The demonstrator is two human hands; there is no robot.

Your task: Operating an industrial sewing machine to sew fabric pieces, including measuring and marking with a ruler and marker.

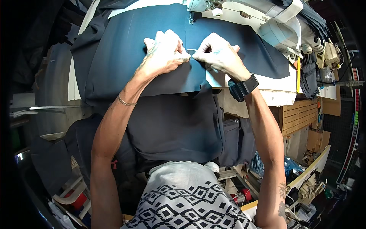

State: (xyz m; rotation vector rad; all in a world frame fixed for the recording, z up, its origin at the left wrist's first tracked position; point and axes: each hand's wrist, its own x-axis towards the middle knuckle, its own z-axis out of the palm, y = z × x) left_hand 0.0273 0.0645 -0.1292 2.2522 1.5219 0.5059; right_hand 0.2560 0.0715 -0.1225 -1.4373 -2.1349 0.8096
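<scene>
Dark blue fabric lies across the white sewing table, with a seam line running up its middle towards the presser foot of a sewing machine. Over that seam my left hand pinches the fabric between thumb and fingers. Close on its right, my right hand pinches the fabric too, its fingertips almost meeting the left ones. A small pale strip or thread shows between the fingertips; what it is exactly I cannot tell. More dark fabric drapes over my lap.
The sewing machine's white body stands at the upper right. Beyond it, dark cloth pieces hang beside a slatted wooden panel. Another machine is at the lower right. A metal bar reaches in from the left.
</scene>
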